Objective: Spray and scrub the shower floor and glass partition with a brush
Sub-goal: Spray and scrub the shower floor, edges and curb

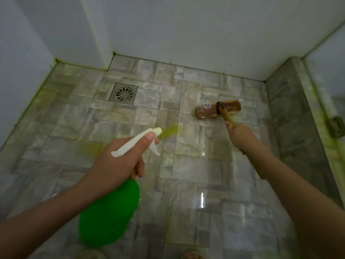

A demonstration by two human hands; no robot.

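On my far left a plain white wall (22,71) drops to the floor, and the joint where they meet is stained yellow-green. The mottled grey-beige stone-pattern tiled shower floor (205,184) fills most of my feed and shines wet, with bright glints near the bottom centre. A square metal drain with a round slotted grate (124,94) sits in the floor towards the back left.

My left hand (119,157) grips the neck of a green plastic spray bottle with a white trigger head (110,214). The thumb lies along the head and the fingers curl round below it. The bottle is held above the floor and tilted, with its nozzle pointing forward and to the right. A small yellow-green cloud of mist (169,131) hangs just off the nozzle tip, over the tiles at the middle of the floor.

Right of centre, a brown wooden block-headed scrubbing brush on a long wooden handle (211,110) rests head-down on the tiles near the back wall, across a grout line. My right hand (239,135) is clenched round the handle a little way above the head.

Further right a raised tiled kerb (291,113) borders the floor. Above it stands the pale partition panel (328,71), carrying a dull metal hinge (337,127). From here I cannot tell whether that panel is glass.
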